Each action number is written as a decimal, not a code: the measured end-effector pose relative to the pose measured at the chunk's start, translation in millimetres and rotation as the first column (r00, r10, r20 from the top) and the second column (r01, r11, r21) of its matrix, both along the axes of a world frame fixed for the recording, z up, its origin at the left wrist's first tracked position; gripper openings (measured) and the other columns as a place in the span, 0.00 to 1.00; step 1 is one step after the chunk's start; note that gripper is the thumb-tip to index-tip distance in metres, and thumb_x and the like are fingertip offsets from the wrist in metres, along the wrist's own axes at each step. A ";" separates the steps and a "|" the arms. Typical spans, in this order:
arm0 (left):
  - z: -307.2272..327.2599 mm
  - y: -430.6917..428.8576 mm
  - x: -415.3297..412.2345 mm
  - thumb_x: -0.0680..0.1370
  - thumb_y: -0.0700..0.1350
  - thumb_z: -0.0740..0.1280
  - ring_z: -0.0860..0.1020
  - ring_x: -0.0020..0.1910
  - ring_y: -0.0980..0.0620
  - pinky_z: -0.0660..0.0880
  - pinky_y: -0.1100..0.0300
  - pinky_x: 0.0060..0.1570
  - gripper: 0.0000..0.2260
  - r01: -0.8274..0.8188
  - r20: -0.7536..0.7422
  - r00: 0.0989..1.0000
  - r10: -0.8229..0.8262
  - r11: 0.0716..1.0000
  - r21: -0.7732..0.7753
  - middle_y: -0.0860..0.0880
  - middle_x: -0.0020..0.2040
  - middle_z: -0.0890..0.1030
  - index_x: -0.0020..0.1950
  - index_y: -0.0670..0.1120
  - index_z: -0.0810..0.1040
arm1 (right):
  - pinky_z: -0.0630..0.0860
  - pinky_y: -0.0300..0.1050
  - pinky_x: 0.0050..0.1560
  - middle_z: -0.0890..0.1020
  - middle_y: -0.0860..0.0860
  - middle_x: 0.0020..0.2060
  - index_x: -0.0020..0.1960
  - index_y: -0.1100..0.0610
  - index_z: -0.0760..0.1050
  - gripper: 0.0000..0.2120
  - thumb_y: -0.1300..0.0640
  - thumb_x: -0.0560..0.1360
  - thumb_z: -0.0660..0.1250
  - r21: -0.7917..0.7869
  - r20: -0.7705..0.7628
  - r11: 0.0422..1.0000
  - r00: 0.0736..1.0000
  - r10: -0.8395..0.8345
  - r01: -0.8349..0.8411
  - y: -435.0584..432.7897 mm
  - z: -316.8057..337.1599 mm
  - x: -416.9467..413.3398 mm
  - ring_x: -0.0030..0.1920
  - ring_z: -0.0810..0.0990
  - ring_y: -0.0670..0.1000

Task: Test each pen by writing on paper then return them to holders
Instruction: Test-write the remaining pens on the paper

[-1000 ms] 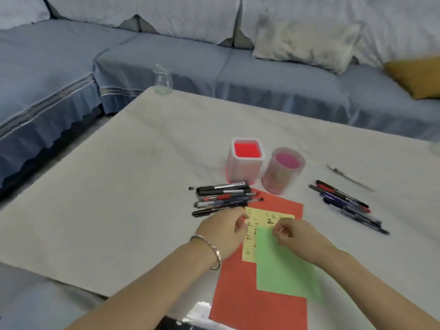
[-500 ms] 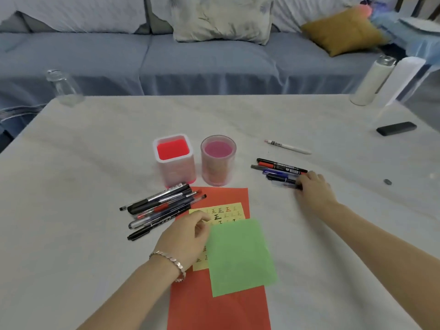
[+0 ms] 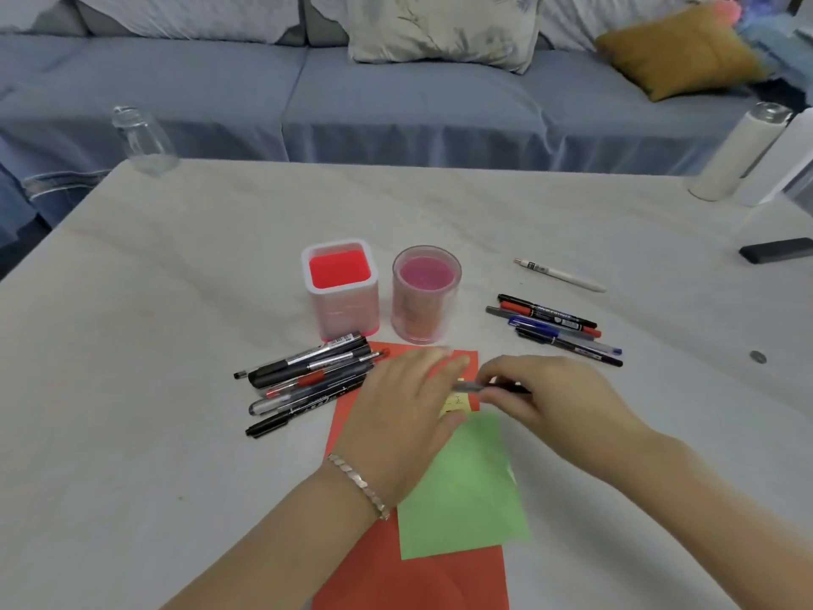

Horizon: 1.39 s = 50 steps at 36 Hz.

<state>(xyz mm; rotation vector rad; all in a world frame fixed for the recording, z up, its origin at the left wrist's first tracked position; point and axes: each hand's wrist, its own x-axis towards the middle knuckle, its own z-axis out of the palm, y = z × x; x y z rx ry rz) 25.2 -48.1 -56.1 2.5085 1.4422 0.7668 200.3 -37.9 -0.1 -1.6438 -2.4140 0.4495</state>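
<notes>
Over the red paper (image 3: 418, 583), the right hand (image 3: 558, 398) pinches a pen (image 3: 473, 386). The left hand (image 3: 404, 416) lies flat. If it lifts, the green paper (image 3: 466, 490) could slide.

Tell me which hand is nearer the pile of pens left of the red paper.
Left. The left hand lies just right of that pile; the right hand is farther right, beyond it, pinching a pen.

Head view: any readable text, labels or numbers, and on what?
None reads clearly.
Yellow note: handwritten strokes, mostly covered, unreadable.
Black marker on the right: white print, blurred.
White pen: label, too small.
Left pile pens: print blurred.
Held pen: nothing legible.
</notes>
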 end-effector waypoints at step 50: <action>-69.6 -27.3 -63.5 0.74 0.42 0.54 0.74 0.59 0.44 0.63 0.50 0.61 0.15 -0.376 -0.136 0.922 0.361 0.921 -0.105 0.45 0.54 0.81 0.54 0.43 0.77 | 0.72 0.41 0.30 0.76 0.50 0.22 0.39 0.61 0.75 0.10 0.61 0.77 0.60 -0.523 -0.726 0.756 0.258 -0.637 0.395 -30.1 -83.2 -33.9 0.24 0.74 0.47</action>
